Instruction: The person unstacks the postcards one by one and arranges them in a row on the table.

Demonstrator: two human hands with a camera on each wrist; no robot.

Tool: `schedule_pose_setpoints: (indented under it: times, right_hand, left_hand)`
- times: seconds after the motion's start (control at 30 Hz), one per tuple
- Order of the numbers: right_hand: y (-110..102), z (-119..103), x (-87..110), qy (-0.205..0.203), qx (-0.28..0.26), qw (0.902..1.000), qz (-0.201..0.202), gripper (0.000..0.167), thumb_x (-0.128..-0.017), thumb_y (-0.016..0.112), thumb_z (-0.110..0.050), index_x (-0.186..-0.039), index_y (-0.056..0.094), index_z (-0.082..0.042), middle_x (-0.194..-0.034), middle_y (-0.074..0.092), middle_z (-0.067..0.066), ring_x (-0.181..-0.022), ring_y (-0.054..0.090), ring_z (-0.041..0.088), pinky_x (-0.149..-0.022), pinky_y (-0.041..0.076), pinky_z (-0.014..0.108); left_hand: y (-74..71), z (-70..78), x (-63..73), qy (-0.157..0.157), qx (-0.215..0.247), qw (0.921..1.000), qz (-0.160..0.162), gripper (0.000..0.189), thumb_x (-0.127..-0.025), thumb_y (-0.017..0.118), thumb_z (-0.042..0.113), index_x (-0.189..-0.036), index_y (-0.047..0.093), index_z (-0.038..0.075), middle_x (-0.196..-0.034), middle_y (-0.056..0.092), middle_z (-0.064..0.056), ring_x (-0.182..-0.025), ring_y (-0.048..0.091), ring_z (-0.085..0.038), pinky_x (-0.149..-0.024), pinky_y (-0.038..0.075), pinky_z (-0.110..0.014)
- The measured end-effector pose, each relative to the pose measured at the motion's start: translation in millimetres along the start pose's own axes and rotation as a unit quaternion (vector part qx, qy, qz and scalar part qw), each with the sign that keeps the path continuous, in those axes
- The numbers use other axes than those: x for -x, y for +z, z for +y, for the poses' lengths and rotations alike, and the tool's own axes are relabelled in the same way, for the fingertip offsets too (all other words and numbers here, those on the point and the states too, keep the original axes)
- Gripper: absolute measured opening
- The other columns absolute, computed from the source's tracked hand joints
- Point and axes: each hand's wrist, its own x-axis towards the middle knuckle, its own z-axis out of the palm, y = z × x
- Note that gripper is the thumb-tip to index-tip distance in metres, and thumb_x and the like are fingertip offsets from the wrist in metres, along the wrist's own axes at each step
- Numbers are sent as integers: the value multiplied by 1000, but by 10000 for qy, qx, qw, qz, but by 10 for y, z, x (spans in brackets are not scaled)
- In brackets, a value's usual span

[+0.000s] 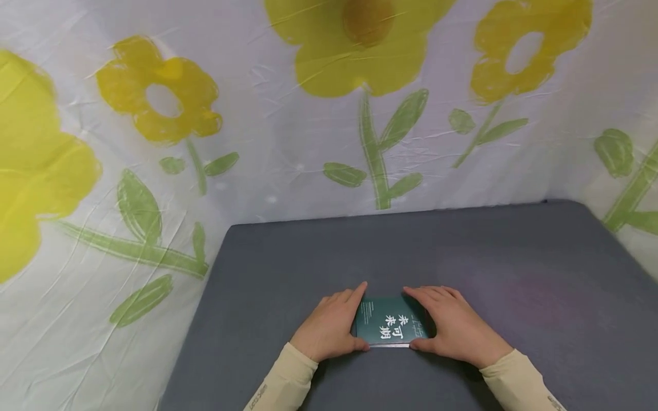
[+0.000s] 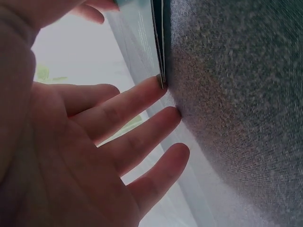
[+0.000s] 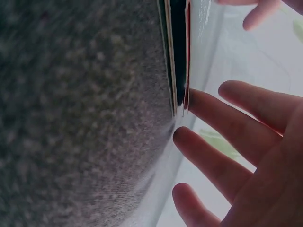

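Note:
A small dark green notebook [image 1: 377, 321] with large white Chinese characters lies flat at the near middle of the table. My left hand [image 1: 334, 328] spans its left side, thumb at the near edge and index finger by the far corner. On the opposite side, my right hand [image 1: 454, 325] holds it the same way, thumb at the near right corner. From the left wrist, one fingertip meets the corner of the notebook [image 2: 158, 42], the other fingers spread beside it. In the right wrist view, the notebook [image 3: 177, 56] shows layered edges, one of them red, against a fingertip.
The dark grey cloth-covered table [image 1: 288, 251] stretches behind and to both sides of the hands. Around its back and sides hangs a white curtain [image 1: 288, 188] printed with yellow flowers. Cream sleeves [image 1: 288, 374] cover both forearms.

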Motion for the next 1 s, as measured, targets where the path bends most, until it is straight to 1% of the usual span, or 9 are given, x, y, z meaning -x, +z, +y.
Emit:
schedule_pose_setpoints:
  times: [0.13,0.23,0.33,0.5,0.6,0.73,0.83,0.93,1.0]
  right_hand:
    - [-26,-43,-35,-23,62,10000,6,99,-70,99,-49,-153,60,-14,-143,70,4,-132,65,30,-114,44,63]
    - [-46,-98,-86,-62,-5,10000,-9,98,-71,100,-47,-153,59,-13,-143,70,5,-132,66,31,-115,45,63]
    - [-35,-172,-171,-91,-149,9998,-66,97,-72,99,-46,-154,58,-13,-145,69,6,-133,66,32,-115,47,62]
    - [35,-313,-374,-158,-279,9995,-85,94,-76,96,-48,-154,58,-12,-148,67,7,-134,66,33,-115,50,60]
    - [108,-456,-555,-268,-293,9992,-110,93,-78,95,-47,-154,58,-12,-148,67,6,-131,67,33,-114,52,58]
    - [235,-680,-796,-436,-300,9983,-224,92,-79,95,-48,-154,57,-11,-148,67,7,-127,69,32,-111,54,55]
    - [337,-848,-987,-539,-275,9978,-288,91,-80,94,-50,-153,57,-11,-147,66,6,-123,70,30,-110,55,53]
    - [433,-1030,-1191,-659,-183,9972,-296,90,-81,92,-53,-152,58,-11,-147,66,6,-120,71,28,-109,56,52]
    - [501,-1157,-1323,-748,-68,9967,-303,88,-83,89,-55,-152,58,-10,-147,65,7,-121,70,27,-110,55,52]
  left_hand:
    - [-32,-35,-2,-10,21,10000,-5,117,-79,96,49,-170,32,11,-155,60,-9,-141,60,-26,-117,50,-52]
    - [-65,-94,29,-44,84,10000,27,116,-80,95,47,-171,31,12,-155,60,-9,-140,61,-26,-116,51,-52]
    - [-115,-183,87,-135,194,9997,58,115,-81,95,45,-170,32,12,-157,59,-10,-142,60,-28,-117,50,-54]
    - [-248,-369,173,-366,379,9985,133,110,-82,95,38,-170,34,12,-160,56,-12,-145,58,-31,-118,48,-57]
    - [-330,-536,265,-540,539,9969,200,107,-83,95,32,-169,35,12,-162,54,-13,-147,56,-33,-120,46,-60]
    - [-396,-769,422,-790,746,9938,241,104,-84,94,25,-169,36,10,-164,52,-14,-148,55,-34,-120,44,-61]
    - [-451,-968,525,-990,798,9915,269,104,-84,94,22,-169,35,10,-166,50,-14,-149,54,-36,-120,46,-59]
    - [-539,-1190,620,-1204,851,9886,307,105,-85,94,21,-170,33,11,-168,46,-13,-151,53,-34,-120,48,-54]
    - [-605,-1344,682,-1323,893,9866,323,105,-86,93,18,-171,32,11,-171,43,-12,-153,50,-34,-120,47,-53]
